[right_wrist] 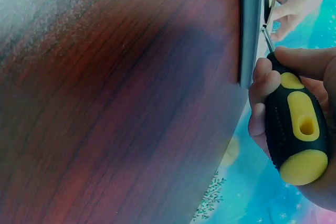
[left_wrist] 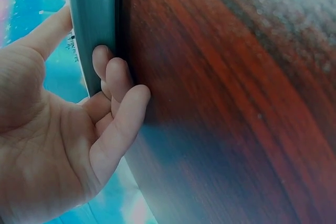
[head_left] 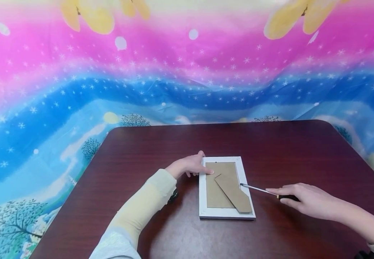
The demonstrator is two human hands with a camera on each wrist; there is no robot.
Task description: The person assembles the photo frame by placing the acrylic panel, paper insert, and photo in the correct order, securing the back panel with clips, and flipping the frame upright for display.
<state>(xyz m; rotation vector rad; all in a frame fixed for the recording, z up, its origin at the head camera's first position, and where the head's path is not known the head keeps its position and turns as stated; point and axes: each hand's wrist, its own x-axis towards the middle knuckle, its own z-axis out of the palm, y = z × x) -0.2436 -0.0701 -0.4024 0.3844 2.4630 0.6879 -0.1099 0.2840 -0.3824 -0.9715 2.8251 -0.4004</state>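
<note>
A white picture frame (head_left: 203,194) lies face down on the table, its brown backing board (head_left: 214,198) and angled stand leg (head_left: 237,197) facing up. My left hand (head_left: 191,164) grips the frame's left edge near the far corner, thumb on the backing and fingers against the side. In my right hand (head_left: 308,199) is a screwdriver with a black and yellow handle (right_wrist: 294,124). Its metal shaft (head_left: 259,189) points left, and the tip sits at the seam between the backing and the right border. The frame's front is hidden underneath.
The dark red-brown wooden table (head_left: 154,151) has rounded far corners. Behind it and down its sides hangs a pink and blue patterned cloth (head_left: 187,72) with snowflakes and trees.
</note>
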